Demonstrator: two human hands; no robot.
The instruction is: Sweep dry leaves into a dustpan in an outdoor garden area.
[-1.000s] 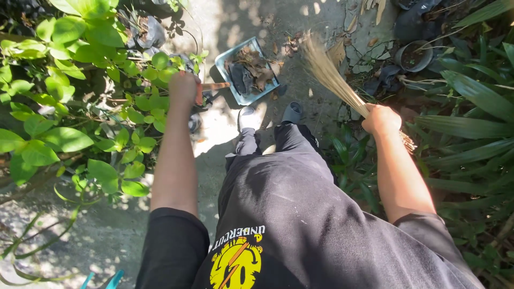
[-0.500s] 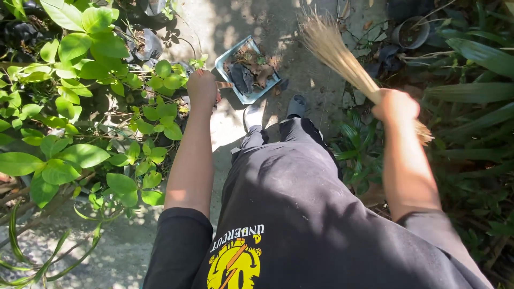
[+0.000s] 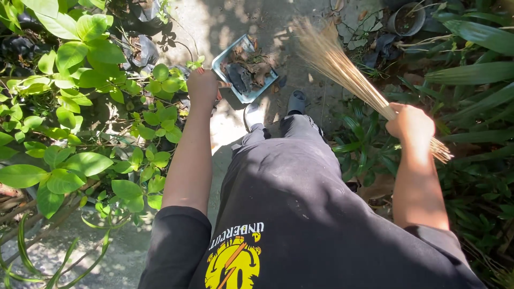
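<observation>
My left hand (image 3: 203, 85) grips the handle of a blue dustpan (image 3: 222, 58) that holds dry leaves and dark debris, held level above the concrete path. My right hand (image 3: 411, 123) is closed around a straw hand broom (image 3: 342, 69); its bristles fan out up and to the left, and the bound end sticks out past my wrist to the right. Both arms reach forward over my black shirt and dark trousers. My grey shoes (image 3: 296, 101) stand on the path below the dustpan.
Dense green shrubs (image 3: 85, 107) fill the left side. Long-leaved plants (image 3: 476, 75) crowd the right. A dark pot (image 3: 407, 18) and black plastic scraps (image 3: 383, 45) lie at the upper right, and black bags (image 3: 142, 51) sit among the left leaves. A sunlit concrete path (image 3: 230, 21) runs ahead.
The view has shifted forward along the path. The dustpan and left hand stay in the same grip, and the broom's bristles have swung higher and farther left of the right hand.
</observation>
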